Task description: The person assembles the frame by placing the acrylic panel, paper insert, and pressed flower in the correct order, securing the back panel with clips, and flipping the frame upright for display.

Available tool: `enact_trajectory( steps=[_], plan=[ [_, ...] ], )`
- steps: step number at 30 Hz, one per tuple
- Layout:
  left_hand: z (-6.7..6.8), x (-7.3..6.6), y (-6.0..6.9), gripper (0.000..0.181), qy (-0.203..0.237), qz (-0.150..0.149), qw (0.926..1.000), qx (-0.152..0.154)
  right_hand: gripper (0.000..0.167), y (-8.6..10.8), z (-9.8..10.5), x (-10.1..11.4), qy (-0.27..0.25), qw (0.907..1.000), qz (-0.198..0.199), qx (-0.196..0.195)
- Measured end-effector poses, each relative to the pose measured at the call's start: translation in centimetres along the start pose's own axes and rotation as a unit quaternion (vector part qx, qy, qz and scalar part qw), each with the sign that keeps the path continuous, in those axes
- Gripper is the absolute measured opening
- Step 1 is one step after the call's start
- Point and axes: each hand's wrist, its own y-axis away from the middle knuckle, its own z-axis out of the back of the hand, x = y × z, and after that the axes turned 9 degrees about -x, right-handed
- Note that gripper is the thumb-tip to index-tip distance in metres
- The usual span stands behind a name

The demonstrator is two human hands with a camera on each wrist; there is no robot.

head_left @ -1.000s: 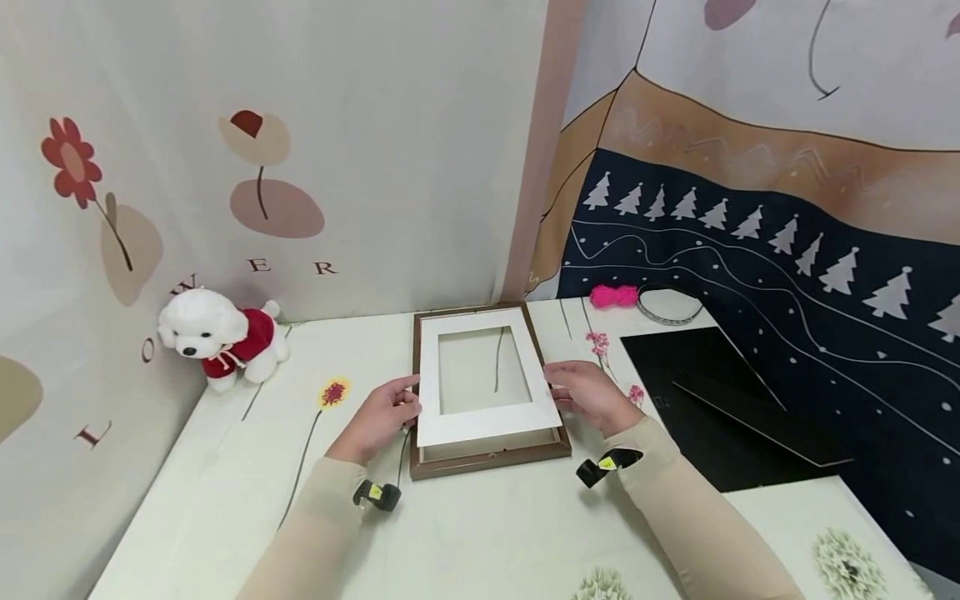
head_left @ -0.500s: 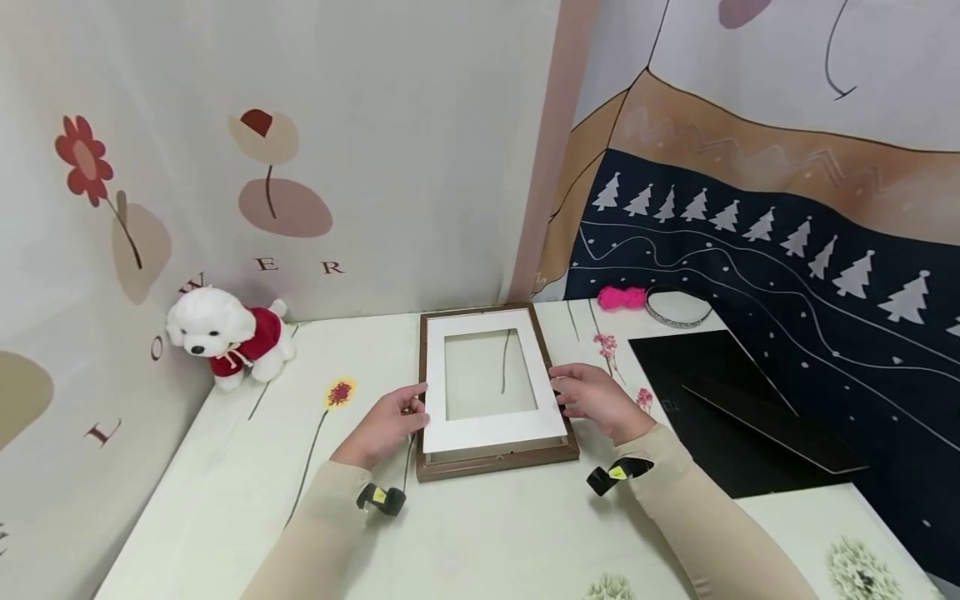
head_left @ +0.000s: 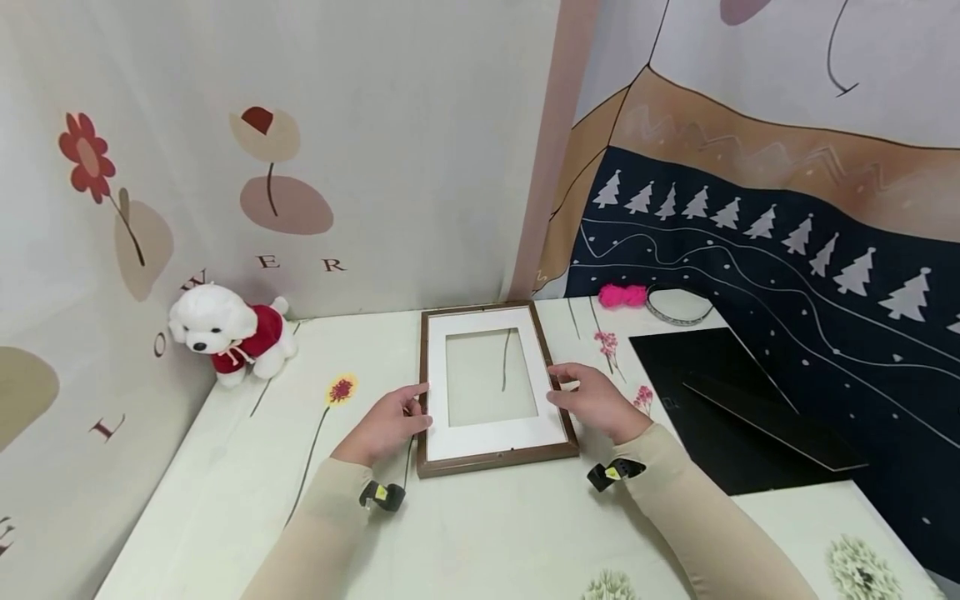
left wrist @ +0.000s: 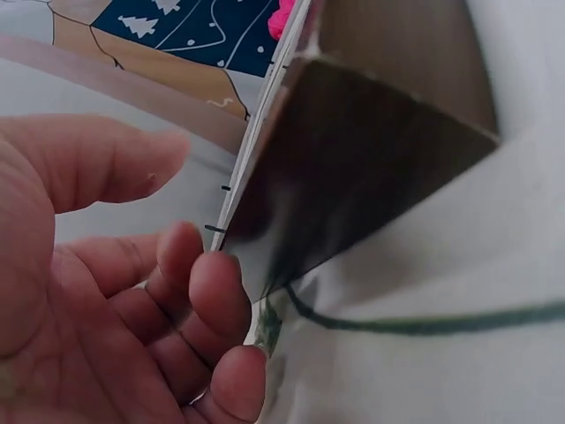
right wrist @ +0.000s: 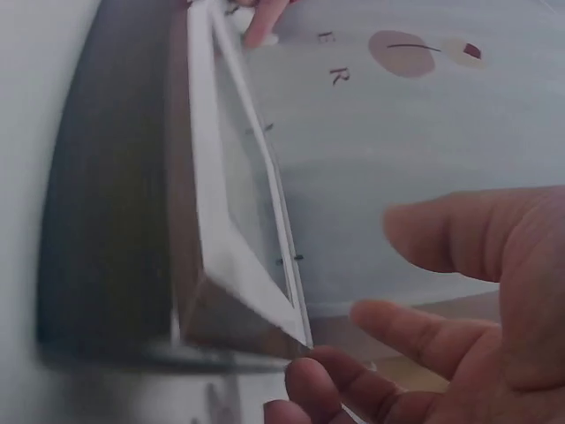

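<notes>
A brown wooden picture frame (head_left: 498, 456) lies on the table with a white mat (head_left: 497, 435) inside its border. The mat has a rectangular window in its middle. My left hand (head_left: 384, 427) is at the frame's left side, thumb raised apart from the fingers, and the fingertips (left wrist: 221, 283) are close against the edge in the left wrist view. On the opposite side my right hand (head_left: 597, 402) rests near the frame's edge. Its thumb (right wrist: 424, 231) stands off the frame in the right wrist view, while the lower fingertips reach the frame's side.
To the right lies a black backing board (head_left: 705, 367) with a stand leg (head_left: 772, 421) on it. A pink bow (head_left: 621, 296) and a patterned headband (head_left: 678, 307) sit behind it. A white plush dog (head_left: 232, 329) in red stands at the back left.
The white mat, which lay over the frame with a gap at the front, has dropped down within the frame's border. My right thumb has moved over the frame's edge.
</notes>
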Motion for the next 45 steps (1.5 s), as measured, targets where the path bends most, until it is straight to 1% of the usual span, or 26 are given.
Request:
enact_trajectory(
  steps=[3, 6, 9, 11, 14, 17, 20, 23, 26, 30, 33, 35, 37, 39, 42, 45],
  plan=[
    [0.1, -0.1, 0.0, 0.077, -0.034, 0.000, 0.9994, 0.003, 0.052, -0.1, 0.8, -0.1, 0.029, 0.9995, 0.015, 0.002],
    [0.1, -0.2, 0.2, 0.092, -0.070, -0.003, 0.9974, 0.015, 0.048, -0.3, 2.2, -0.3, 0.037, 0.9982, 0.047, -0.002],
    [0.1, -0.2, 0.4, 0.105, -0.107, -0.016, 0.9936, 0.034, 0.042, -0.6, 4.3, -0.5, 0.050, 0.9949, 0.083, -0.027],
    [0.1, -0.1, 0.6, 0.111, -0.130, -0.027, 0.9901, 0.045, 0.038, -0.6, 5.9, -0.7, 0.064, 0.9918, 0.099, -0.049],
    [0.0, -0.2, 0.7, 0.120, -0.157, -0.034, 0.9852, 0.059, 0.035, -0.5, 8.3, -1.2, 0.089, 0.9887, 0.093, -0.077],
    [0.0, -0.2, 0.9, 0.127, -0.176, -0.044, 0.9810, 0.069, 0.037, -0.2, 10.4, -1.6, 0.109, 0.9876, 0.077, -0.083],
    [0.1, -0.2, 1.0, 0.130, -0.184, -0.051, 0.9787, 0.075, 0.038, -0.2, 11.9, -2.3, 0.140, 0.9859, 0.056, -0.072],
    [0.2, -0.3, 1.1, 0.131, -0.178, -0.055, 0.9793, 0.079, 0.035, -0.1, 12.9, -3.0, 0.169, 0.9842, 0.031, -0.044],
    [0.2, -0.3, 1.1, 0.131, -0.170, -0.056, 0.9807, 0.079, 0.024, -0.1, 13.5, -3.9, 0.196, 0.9805, 0.010, -0.007],
    [0.1, -0.3, 1.0, 0.130, -0.171, -0.056, 0.9802, 0.081, 0.013, -0.1, 13.7, -5.0, 0.221, 0.9744, -0.012, 0.042],
    [0.1, -0.2, 1.1, 0.130, -0.175, -0.054, 0.9796, 0.083, 0.019, -0.1, 13.3, -5.6, 0.219, 0.9730, -0.037, 0.064],
    [0.0, -0.2, 1.1, 0.130, -0.177, -0.055, 0.9792, 0.082, 0.022, -0.1, 13.0, -5.9, 0.212, 0.9734, -0.053, 0.068],
    [0.0, -0.1, 1.0, 0.129, -0.180, -0.055, 0.9787, 0.082, 0.022, -0.1, 12.8, -6.0, 0.207, 0.9739, -0.061, 0.072],
    [0.0, -0.1, 1.0, 0.129, -0.183, -0.057, 0.9780, 0.082, 0.015, -0.1, 12.6, -5.9, 0.205, 0.9744, -0.055, 0.073],
    [-0.1, -0.2, 1.0, 0.130, -0.186, -0.057, 0.9775, 0.082, 0.006, -0.2, 12.5, -5.7, 0.215, 0.9731, -0.031, 0.077],
    [0.0, -0.1, 0.9, 0.130, -0.187, -0.057, 0.9775, 0.080, 0.010, -0.5, 12.3, -5.5, 0.221, 0.9718, -0.008, 0.081]
  ],
)
